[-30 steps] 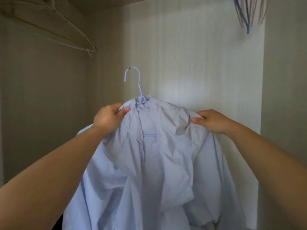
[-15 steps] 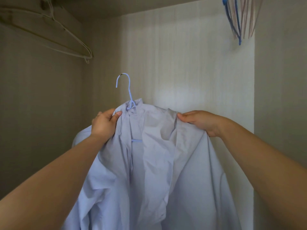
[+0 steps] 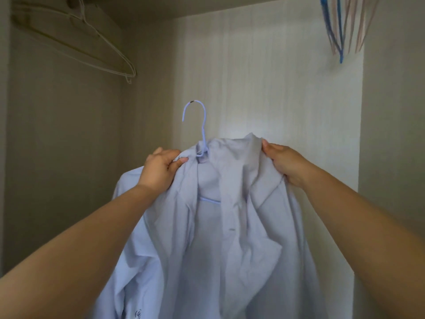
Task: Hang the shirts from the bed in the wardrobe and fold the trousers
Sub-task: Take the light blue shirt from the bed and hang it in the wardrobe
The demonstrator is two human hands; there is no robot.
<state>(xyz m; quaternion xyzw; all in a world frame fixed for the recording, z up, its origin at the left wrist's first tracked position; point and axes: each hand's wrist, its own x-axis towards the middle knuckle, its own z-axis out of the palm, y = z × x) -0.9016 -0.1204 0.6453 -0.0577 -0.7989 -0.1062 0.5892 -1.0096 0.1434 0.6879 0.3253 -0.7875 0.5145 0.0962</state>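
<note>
wardrobe (image 3: pixel 253 65) interior filled the view; floor and doors were out of frame, and the top panel showed only as a strip along the upper edge. pale blue shirt (image 3: pixel 230 249) was held up in front of the back panel, near its middle. hem and sleeves ran off the bottom edge. a dark emblem low on the shirt was too small to read.

left hand (image 3: pixel 161 168) gripped the cloth just left of the collar, thumb on top, other fingers curled in and mostly hidden. right hand (image 3: pixel 282 162) pinched the cloth right of the collar, fingertips buried behind the fold.

white hangers (image 3: pixel 110 48) hung at the top left corner, hooks partly cut off. coloured hangers (image 3: pixel 340 42) hung at the top right corner, tops cut off.

blue hanger (image 3: pixel 204 127) sat inside the shirt. only its hook, neck and a short piece of bar showed, and the hook stood free above the collar.
</note>
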